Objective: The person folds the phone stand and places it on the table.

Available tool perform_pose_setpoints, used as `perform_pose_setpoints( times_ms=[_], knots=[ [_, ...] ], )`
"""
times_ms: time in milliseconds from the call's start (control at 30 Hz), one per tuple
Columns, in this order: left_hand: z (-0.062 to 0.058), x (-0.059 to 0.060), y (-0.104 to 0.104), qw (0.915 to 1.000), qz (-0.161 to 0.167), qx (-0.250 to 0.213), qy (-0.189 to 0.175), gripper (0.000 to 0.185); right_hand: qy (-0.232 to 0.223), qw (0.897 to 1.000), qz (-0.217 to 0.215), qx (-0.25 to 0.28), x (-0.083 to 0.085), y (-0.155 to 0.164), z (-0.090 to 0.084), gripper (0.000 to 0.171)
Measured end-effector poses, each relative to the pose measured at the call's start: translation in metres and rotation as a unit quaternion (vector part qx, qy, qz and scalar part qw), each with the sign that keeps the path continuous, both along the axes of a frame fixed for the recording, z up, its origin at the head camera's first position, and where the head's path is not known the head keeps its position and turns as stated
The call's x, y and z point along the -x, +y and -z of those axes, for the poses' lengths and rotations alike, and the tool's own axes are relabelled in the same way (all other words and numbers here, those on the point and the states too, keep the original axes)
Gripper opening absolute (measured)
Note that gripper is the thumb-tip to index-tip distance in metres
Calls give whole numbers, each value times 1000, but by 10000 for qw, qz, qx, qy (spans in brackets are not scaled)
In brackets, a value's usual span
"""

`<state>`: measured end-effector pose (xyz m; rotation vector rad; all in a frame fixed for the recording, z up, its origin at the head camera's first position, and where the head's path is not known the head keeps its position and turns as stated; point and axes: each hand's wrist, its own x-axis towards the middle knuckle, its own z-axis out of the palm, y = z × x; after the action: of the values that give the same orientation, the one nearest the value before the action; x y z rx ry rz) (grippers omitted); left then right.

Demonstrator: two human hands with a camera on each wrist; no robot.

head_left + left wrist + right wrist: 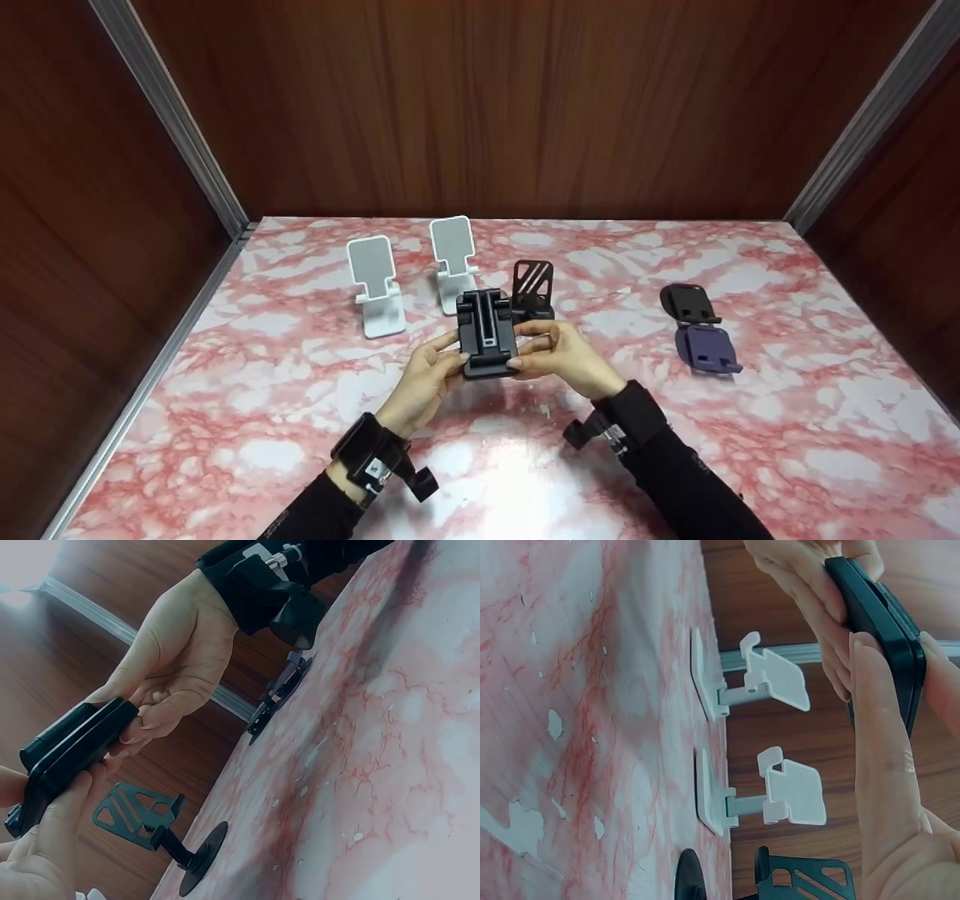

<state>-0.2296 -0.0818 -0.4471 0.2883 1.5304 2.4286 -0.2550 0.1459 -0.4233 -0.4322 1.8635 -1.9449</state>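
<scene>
Both hands clasp a folded black phone stand (pixel 488 334) above the marbled surface (pixel 787 420), left hand (pixel 424 375) at nine o'clock, right hand (pixel 559 356) at three, steadying either edge; two white stands (pixel 375 289) wait at eleven o'clock.

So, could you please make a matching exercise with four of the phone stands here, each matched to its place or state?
Things:
1. folded black stand
2. purple stand
3. left white stand
4. black slotted stand

Places or states:
A. upright, just behind the hands
B. held above the table by both hands
C. folded flat, on the right
D. upright, farthest left

Pairs: 1-B, 2-C, 3-D, 4-A
</scene>
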Motion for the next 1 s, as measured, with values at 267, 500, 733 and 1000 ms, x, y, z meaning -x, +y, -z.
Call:
perform_pose_setpoints(
  times_ms=[267,500,733,1000],
  knots=[
    [-2,-1,-1,9995,261,166,-19,57,-40,9999,-150,30,2,4,0,56],
    [-10,-5,-5,9984,364,427,27,56,-7,9994,-331,80,5,14,-8,49],
    [-11,-8,-4,9831,308,1491,1017,53,151,9996,-42,252,7,33,-24,47],
    [-14,-9,-4,9362,-460,2772,2112,51,334,9959,275,789,11,75,-48,44]
  ],
)
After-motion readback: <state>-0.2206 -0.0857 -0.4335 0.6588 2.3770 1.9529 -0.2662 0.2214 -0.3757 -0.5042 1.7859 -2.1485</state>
